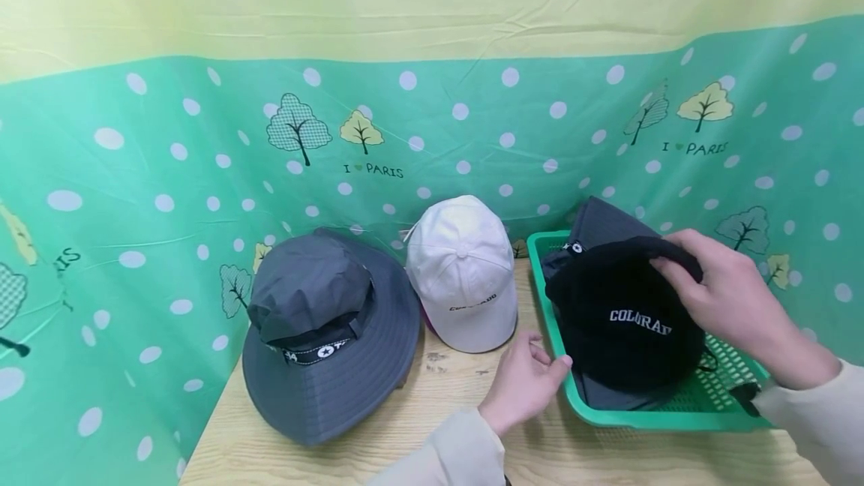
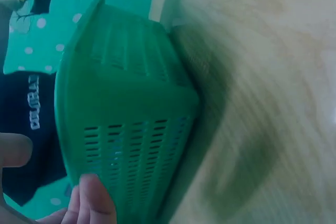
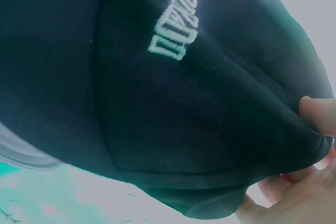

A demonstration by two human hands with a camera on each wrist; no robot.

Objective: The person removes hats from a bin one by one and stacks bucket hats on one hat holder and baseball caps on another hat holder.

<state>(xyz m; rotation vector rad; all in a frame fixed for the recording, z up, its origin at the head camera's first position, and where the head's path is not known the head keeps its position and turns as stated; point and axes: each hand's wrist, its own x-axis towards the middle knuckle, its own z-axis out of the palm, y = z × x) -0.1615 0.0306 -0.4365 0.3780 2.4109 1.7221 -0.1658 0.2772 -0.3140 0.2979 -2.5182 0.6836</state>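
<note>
My right hand pinches the edge of a black cap with white lettering, thumb on one side and fingers on the other; the right wrist view shows the black cap close up. The cap is over a green basket, in front of a folded dark grey hat. By the basket's left side is my left hand, its fingers loosely bent and its thumb at the rim. The left wrist view shows those fingers beside the slotted basket wall; whether they touch it is unclear.
A dark grey wide-brimmed hat stands on the left of the wooden table. Beside it sits a white cap, brim toward me. A green and yellow cloth hangs behind and along the sides.
</note>
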